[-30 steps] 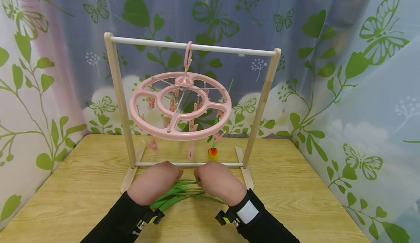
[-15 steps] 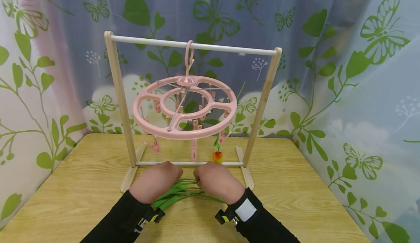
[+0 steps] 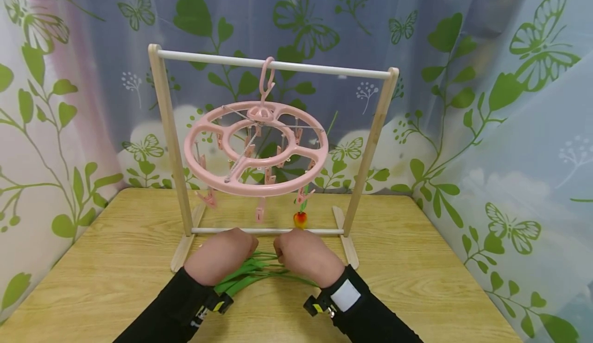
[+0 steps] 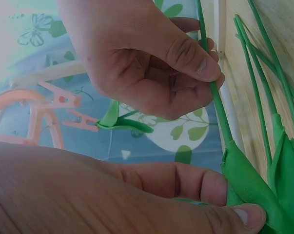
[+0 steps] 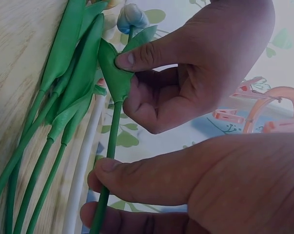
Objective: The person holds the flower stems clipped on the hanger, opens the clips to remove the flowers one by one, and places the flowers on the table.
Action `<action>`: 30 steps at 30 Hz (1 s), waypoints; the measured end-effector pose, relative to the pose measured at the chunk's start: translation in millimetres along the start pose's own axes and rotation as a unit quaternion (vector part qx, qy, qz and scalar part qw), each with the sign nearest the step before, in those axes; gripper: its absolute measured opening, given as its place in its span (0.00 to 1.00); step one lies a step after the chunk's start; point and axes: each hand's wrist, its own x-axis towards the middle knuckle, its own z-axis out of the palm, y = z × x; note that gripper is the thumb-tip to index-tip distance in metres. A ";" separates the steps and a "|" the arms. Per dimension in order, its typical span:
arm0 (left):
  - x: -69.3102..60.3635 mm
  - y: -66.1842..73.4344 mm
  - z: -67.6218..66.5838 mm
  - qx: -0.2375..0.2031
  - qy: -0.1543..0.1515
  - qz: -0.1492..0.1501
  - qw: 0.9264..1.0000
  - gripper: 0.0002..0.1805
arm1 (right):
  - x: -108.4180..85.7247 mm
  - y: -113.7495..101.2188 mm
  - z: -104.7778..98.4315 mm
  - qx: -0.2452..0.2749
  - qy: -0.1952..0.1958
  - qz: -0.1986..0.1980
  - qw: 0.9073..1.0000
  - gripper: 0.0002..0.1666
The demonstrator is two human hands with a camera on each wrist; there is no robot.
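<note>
My left hand [image 3: 222,258] and right hand [image 3: 311,258] are close together low in the head view, over several artificial tulips [image 3: 259,271] lying on the table. Together they hold one artificial tulip [image 5: 113,130], seen in the wrist views. The left thumb and fingers pinch its green leaf [image 4: 249,178], below a pale blue flower head [image 5: 132,18]. Farther down, the right hand pinches the stem [image 4: 221,113] between thumb and fingers. In the head view the backs of both hands hide the fingertips and most of this tulip.
A pink round clip hanger [image 3: 252,188] hangs from the white bar [image 3: 324,68] of a wooden stand [image 3: 169,126] behind the hands. A red-yellow tulip [image 3: 300,219] hangs flower-down at its right side. Loose pegs [image 3: 259,213] dangle below the ring. Patterned curtains surround the table [image 3: 417,281].
The hanger has swung, first right and then back left, turning slightly; its pegs and hanging tulip moved with it. Both hands have stayed almost still.
</note>
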 end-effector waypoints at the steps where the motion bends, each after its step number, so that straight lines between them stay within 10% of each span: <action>1: 0.0 0.0 0.8 0.002 0.000 0.002 1.000 0.17 | 0.2 0.0 0.5 -0.002 0.000 -0.002 1.000 0.15; 7: 0.6 -1.5 4.7 -0.006 0.007 0.016 1.000 0.16 | 2.0 1.0 5.2 0.007 -0.007 0.010 1.000 0.14; 15: 4.1 -2.2 8.6 -0.146 -0.030 -0.009 0.989 0.21 | 5.1 3.5 13.8 0.029 -0.010 0.028 0.999 0.18; 30: 6.4 -0.9 18.2 -0.170 -0.078 -0.016 0.982 0.22 | 8.6 4.3 20.9 -0.018 -0.018 0.018 1.000 0.14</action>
